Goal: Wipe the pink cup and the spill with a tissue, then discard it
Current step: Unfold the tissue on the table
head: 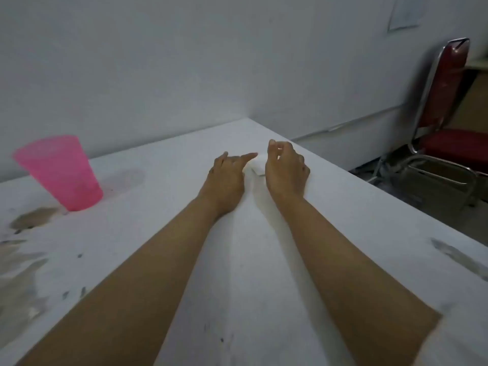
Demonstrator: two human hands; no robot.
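Both bare forearms run up from the near edge of the white table (pixel 237 273), close to parallel, converging toward the far right corner. Left hand (pixel 227 178) lies low on the surface, index finger stretched out toward a white tissue (pixel 257 166); nothing gripped in it. Right hand (pixel 285 167) sits just beside it, fingers curled over the tissue with thumb and forefinger nearly pinched; whether it actually grips the tissue, cannot tell, since the white paper blurs into the white top. Tissue lies between the two hands, near the table's right edge and its far corner.

Pink cup (pixel 59 173) stands upright near the far left edge, translucent, close to the wall, well apart from the hands. Brownish spill (pixel 34 217) touches the cup's base on the near-left side. Fainter grey damp patch (pixel 124 178) lies just right of the cup. Dark smears mark the left edge and the right edge nearer the camera.

No readable writing or labels anywhere; a pale sheet on the wall (pixel 405 14) is too blurred to read.

Centre of the table between cup and hands is bare. Red chair with chrome frame (pixel 449 107) stands on the floor beyond the right edge.
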